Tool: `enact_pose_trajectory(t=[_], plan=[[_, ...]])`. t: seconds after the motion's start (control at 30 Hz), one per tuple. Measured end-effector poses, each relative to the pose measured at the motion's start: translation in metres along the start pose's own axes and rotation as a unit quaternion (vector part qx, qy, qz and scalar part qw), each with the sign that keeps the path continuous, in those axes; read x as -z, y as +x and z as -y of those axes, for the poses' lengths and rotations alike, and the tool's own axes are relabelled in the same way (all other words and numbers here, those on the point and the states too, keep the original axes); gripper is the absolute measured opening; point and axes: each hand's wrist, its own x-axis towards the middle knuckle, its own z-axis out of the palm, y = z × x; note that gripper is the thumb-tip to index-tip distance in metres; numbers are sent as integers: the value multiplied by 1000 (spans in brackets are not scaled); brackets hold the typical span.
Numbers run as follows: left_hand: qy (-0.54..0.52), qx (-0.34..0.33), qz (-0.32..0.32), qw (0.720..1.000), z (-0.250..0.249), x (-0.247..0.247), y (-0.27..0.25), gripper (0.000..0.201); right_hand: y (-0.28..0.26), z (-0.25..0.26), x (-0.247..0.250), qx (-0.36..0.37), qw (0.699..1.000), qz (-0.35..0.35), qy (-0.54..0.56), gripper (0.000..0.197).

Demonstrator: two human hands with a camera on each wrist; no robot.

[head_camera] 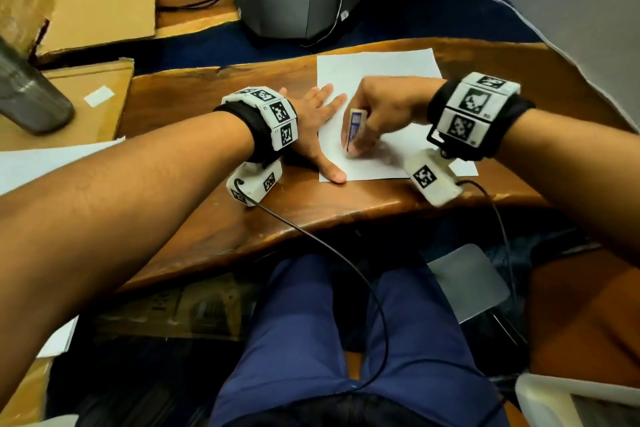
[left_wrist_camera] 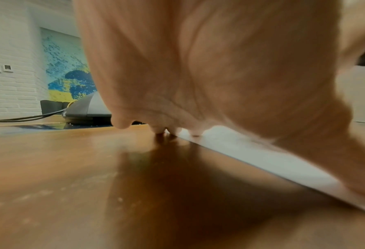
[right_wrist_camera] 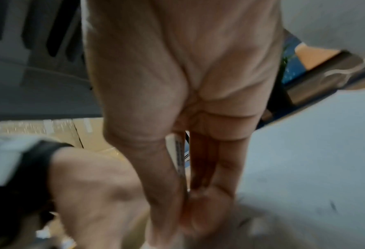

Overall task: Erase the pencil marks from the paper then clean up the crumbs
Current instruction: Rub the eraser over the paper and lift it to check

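Two hands on one sheet, one eraser at work

One sheet of white paper (head_camera: 377,69) lies flat on the wooden desk (head_camera: 194,104), and everything else is placed from it. The left hand (head_camera: 313,125) lies spread and flat on the sheet's left edge, fingers straight, thumb pressing near the corner closest to the person; the left wrist view shows the fingertips (left_wrist_camera: 195,132) touching the paper's edge (left_wrist_camera: 252,156).

The right hand (head_camera: 381,111) is over the middle of the sheet, pinching one eraser (head_camera: 354,128) in a blue-printed sleeve between thumb and fingers, its lower end down on the paper. In the right wrist view the eraser (right_wrist_camera: 178,155) shows only as a narrow strip between the fingers. A grey smudge lies on the paper just right of the eraser; crumbs are too blurred to count.

Beyond the sheet sits one dark conference speakerphone (head_camera: 298,7). Left of it lie two cardboard pieces (head_camera: 104,3) and one grey metal bottle (head_camera: 31,94).
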Motion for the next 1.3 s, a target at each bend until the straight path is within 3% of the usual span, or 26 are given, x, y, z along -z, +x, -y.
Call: enact_pose_trajectory(t=[0.07,0.2,0.23,0.27,0.37,0.4,0.57,0.63,0.73,0.77,0.93,1.07,1.1,1.23,1.3], plan=[[6,8,6,1000,-2,1,0,151,-4,1,3,1,998,48,36,27],[17,19,17,1000,-5,5,1,153,16,1,16,-31,990,-125,62,32],[17,20,18,999,-5,5,1,153,15,0,13,-24,989,-139,41,31],[16,19,18,1000,-4,5,1,153,11,-2,9,-16,992,-120,17,29],[21,13,13,1000,-3,3,1,155,-11,-3,1,1,999,30,23,22],[25,11,12,1000,-3,3,2,155,-13,-3,3,4,999,42,33,23],[35,11,7,999,-6,3,2,152,10,0,13,-24,987,-156,19,33],[30,7,4,1000,-3,2,2,154,4,0,4,-23,993,-115,-4,30],[23,5,7,1000,-2,2,2,155,-10,3,1,-31,999,26,-9,30],[26,4,9,1000,-4,2,3,154,-9,4,5,-30,999,30,-9,29],[23,-1,-5,1000,-3,1,1,153,10,9,12,-36,990,-140,-4,34],[17,-6,-4,1000,0,-2,3,156,-15,1,-1,-36,999,-22,3,24],[18,-7,-2,1000,0,-2,3,157,-21,-2,-1,-38,999,-23,6,24],[7,-11,-6,1000,-1,-3,1,153,-34,-24,13,-71,983,-169,3,29],[-2,-14,-8,1000,-1,-4,-3,150,-40,-37,16,-107,979,-173,-32,32]])
